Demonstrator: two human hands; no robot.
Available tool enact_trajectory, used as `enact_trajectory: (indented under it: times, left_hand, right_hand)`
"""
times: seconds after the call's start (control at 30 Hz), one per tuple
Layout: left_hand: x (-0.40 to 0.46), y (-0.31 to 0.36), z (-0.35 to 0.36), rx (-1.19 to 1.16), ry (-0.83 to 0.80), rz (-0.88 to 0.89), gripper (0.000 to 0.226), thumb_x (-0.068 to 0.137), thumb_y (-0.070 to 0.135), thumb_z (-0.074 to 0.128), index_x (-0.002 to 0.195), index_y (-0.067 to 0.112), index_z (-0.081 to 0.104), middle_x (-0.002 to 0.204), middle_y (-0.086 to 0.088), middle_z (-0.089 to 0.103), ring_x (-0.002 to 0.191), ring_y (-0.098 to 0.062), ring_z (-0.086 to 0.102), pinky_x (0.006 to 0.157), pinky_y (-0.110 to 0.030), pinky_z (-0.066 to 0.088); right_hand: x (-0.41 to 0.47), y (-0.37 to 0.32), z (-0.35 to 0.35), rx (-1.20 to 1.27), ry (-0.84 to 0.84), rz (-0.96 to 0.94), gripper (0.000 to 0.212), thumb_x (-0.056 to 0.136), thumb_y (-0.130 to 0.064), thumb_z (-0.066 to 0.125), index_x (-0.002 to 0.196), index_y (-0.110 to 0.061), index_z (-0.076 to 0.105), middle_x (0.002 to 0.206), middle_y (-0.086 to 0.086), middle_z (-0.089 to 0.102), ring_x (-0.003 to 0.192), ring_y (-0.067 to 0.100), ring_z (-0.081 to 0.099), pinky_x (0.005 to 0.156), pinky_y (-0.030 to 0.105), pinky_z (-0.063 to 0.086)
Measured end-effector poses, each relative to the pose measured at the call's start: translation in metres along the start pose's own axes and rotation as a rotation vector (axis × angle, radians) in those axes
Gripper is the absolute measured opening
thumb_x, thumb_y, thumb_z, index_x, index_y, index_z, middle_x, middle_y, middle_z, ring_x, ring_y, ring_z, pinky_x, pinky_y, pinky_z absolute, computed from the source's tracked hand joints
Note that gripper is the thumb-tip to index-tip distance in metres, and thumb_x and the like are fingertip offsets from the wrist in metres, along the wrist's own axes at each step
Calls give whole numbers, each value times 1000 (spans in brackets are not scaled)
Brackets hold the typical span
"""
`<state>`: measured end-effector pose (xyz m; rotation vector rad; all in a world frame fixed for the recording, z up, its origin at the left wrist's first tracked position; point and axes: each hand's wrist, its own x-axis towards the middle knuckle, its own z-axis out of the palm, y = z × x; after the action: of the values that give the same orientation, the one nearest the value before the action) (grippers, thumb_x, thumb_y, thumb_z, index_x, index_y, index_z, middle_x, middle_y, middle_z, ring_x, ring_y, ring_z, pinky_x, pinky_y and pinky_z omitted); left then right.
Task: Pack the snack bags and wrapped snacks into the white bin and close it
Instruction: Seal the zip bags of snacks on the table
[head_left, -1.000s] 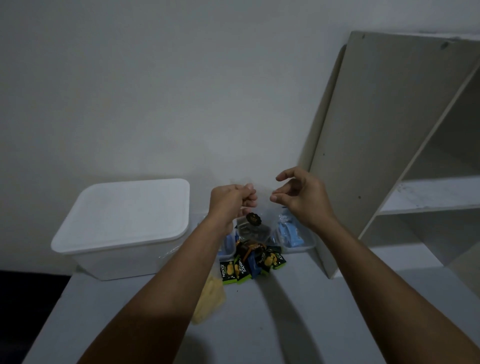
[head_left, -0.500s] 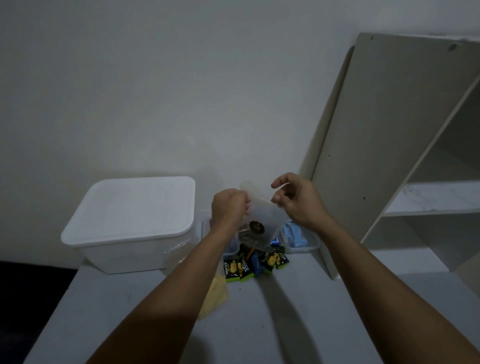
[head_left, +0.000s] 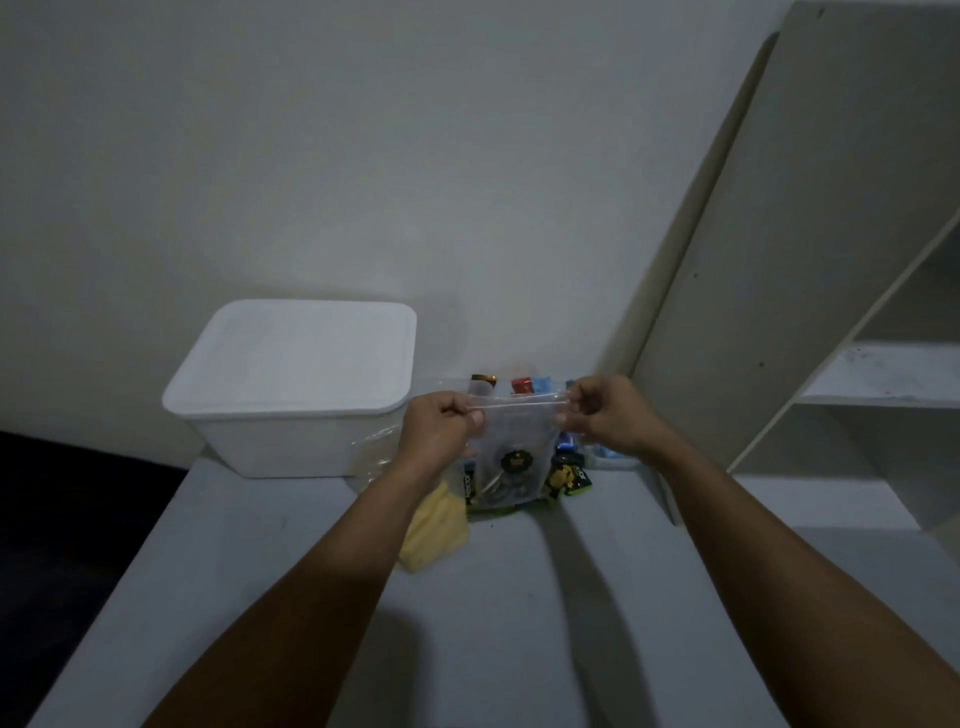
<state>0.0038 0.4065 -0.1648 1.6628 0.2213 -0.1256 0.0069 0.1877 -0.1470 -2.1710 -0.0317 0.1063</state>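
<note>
I hold a clear zip bag (head_left: 511, 457) with a dark round label upright over the table. My left hand (head_left: 439, 431) pinches its top left corner and my right hand (head_left: 605, 418) pinches its top right corner, stretching the zip strip flat between them. The white bin (head_left: 291, 405) stands at the back left with its lid on. Green and black wrapped snacks (head_left: 569, 475) lie behind the bag, partly hidden by it. A yellow snack bag (head_left: 436, 530) lies beside my left forearm. Red and blue wrapped snacks (head_left: 527, 385) show above the zip strip.
A small clear tray (head_left: 613, 460) with blue packets sits by the wall behind my right hand. A pale shelf unit (head_left: 810, 291) leans at the right. The grey table (head_left: 493, 623) drops off to a dark area at the left.
Both hands came lower and spread apart along the clear bag's top edge, pulling the zip strip straight. The bag now hangs flat between them.
</note>
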Motion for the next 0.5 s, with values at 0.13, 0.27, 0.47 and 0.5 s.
enact_trajectory:
  times: [0.13, 0.27, 0.47, 0.5]
  left_hand:
    - [-12, -21, -18, 78, 2, -79, 14, 83, -1, 66, 72, 8, 64, 88, -16, 70, 84, -27, 70, 68, -42, 59]
    - [-24, -37, -36, 257, 6, -83, 15, 76, -2, 69, 66, 9, 66, 76, -11, 69, 76, -25, 68, 62, -37, 58]
    - [-40, -53, -56, 484, 21, -96, 17, 74, 1, 69, 61, 10, 64, 63, -4, 63, 62, -17, 61, 58, -32, 51]
    - [-41, -56, -58, 513, 35, -96, 15, 74, 2, 69, 61, 8, 65, 64, -5, 63, 62, -17, 60, 58, -31, 49]
  right_hand:
    - [-1, 15, 30, 3, -25, 55, 9, 86, -4, 68, 78, 0, 64, 70, 13, 65, 55, 14, 63, 49, 26, 53]
    - [0, 19, 58, -65, -77, 50, 11, 86, -3, 66, 75, -2, 65, 77, 19, 70, 62, 18, 66, 56, 32, 57]
    - [3, 22, 90, -199, -184, -2, 12, 82, -6, 69, 72, 1, 68, 77, 16, 71, 72, 20, 66, 71, 35, 57]
    - [3, 21, 94, -227, -208, -12, 11, 82, -6, 68, 73, 1, 69, 79, 16, 71, 74, 20, 64, 72, 34, 55]
